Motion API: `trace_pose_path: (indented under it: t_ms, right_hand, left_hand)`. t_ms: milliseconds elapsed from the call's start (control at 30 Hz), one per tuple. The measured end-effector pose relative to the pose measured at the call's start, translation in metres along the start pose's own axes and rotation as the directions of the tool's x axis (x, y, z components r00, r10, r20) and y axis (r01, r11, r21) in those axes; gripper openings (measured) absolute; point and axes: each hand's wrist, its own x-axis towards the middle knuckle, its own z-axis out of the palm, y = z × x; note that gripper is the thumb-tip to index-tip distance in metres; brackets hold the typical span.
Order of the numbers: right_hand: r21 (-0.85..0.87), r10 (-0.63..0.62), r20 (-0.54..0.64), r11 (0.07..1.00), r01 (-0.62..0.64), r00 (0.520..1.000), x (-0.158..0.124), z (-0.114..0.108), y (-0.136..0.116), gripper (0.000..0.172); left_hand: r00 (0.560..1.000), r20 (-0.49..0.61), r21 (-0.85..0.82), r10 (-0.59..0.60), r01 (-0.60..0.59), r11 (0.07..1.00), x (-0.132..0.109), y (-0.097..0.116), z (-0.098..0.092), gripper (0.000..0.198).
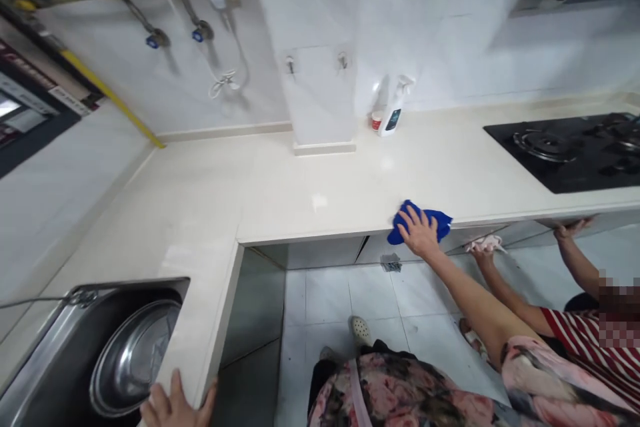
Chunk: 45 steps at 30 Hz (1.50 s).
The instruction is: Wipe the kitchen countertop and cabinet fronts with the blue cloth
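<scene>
My right hand (pixel 419 233) presses a blue cloth (pixel 430 221) flat against the front edge of the cream countertop (pixel 300 187), fingers spread over the cloth. My left hand (pixel 176 405) rests open on the counter's near edge, beside the steel sink (pixel 60 347) that holds a round metal basin (pixel 133 355).
Another person in a red-striped top crouches at the right, one hand holding a pale rag (pixel 485 244) under the counter, the other hand (pixel 573 227) on its edge. A black gas hob (pixel 575 150) lies at the right. A spray bottle (pixel 393 110) stands by the wall.
</scene>
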Motion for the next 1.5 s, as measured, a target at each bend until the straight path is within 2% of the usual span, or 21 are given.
trace_pose_path:
  t_ms: [67,133,233,333,433,533,633,733,967,1033,1133,1233,1367,1500]
  right_hand:
    - [0.003,0.082,-0.059,0.997,-0.082,0.995,-0.01,0.003,0.002,0.058]
    - [0.046,0.177,-0.089,0.984,-0.173,0.98,-0.014,0.005,-0.008,0.059]
    - [0.108,0.355,-0.084,0.932,-0.346,0.931,-0.005,0.001,-0.035,0.061]
    - [0.08,0.415,-0.064,0.909,-0.41,0.908,0.014,-0.005,-0.075,0.057]
    - [-0.007,0.301,-0.012,0.954,-0.301,0.954,0.03,-0.011,-0.129,0.048]
    - [-0.039,0.067,0.027,0.997,-0.066,0.997,0.038,-0.01,-0.193,0.046]
    - [-0.018,-0.148,0.032,0.989,0.149,0.988,0.042,-0.006,-0.249,0.048]
    - [0.0,-0.283,0.033,0.959,0.283,0.959,0.05,-0.003,-0.28,0.053]
    - [0.026,-0.465,0.1,0.885,0.465,0.88,0.097,-0.005,-0.296,0.059]
    - [0.048,-0.492,0.099,0.871,0.49,0.865,0.115,-0.004,-0.302,0.059]
    - [0.098,-0.546,0.097,0.837,0.538,0.832,0.142,0.0,-0.314,0.061]
    - [0.137,-0.604,0.102,0.795,0.591,0.79,0.166,0.006,-0.324,0.06]
    - [0.139,-0.656,0.08,0.753,0.643,0.751,0.187,0.018,-0.329,0.061]
    - [0.165,-0.685,0.075,0.725,0.669,0.724,0.194,0.028,-0.328,0.063]
  left_hand:
    - [1.0,0.02,-0.019,0.003,-0.003,1.0,-0.001,-0.003,0.0,0.087]
    - [0.999,0.037,-0.042,0.008,-0.006,0.999,-0.004,-0.004,-0.001,0.088]
    - [0.999,0.031,-0.068,0.026,-0.024,0.997,-0.008,-0.007,-0.001,0.087]
    - [0.998,-0.007,-0.081,0.07,-0.07,0.994,-0.012,-0.011,0.004,0.084]
    - [0.995,-0.038,-0.082,0.096,-0.099,0.992,-0.013,-0.014,0.009,0.08]
    - [0.995,-0.042,-0.078,0.085,-0.088,0.993,-0.013,-0.014,0.01,0.077]
    - [0.997,-0.012,-0.048,0.072,-0.072,0.996,-0.013,-0.014,0.011,0.076]
    - [0.998,0.015,-0.01,0.067,-0.067,0.998,-0.013,-0.016,0.014,0.076]
    - [0.997,0.061,0.043,0.049,-0.052,0.998,-0.012,-0.024,0.021,0.079]
    - [0.989,0.15,0.071,0.0,-0.011,0.997,-0.011,-0.023,0.018,0.081]
    - [0.949,0.291,0.122,-0.12,0.088,0.989,-0.008,-0.016,0.012,0.085]
    - [0.911,0.362,0.163,-0.2,0.149,0.975,-0.012,-0.006,0.006,0.094]
    - [0.845,0.42,0.211,-0.33,0.262,0.942,-0.043,-0.004,-0.005,0.092]
    - [0.742,0.429,0.255,-0.514,0.447,0.858,-0.104,-0.021,-0.026,0.089]
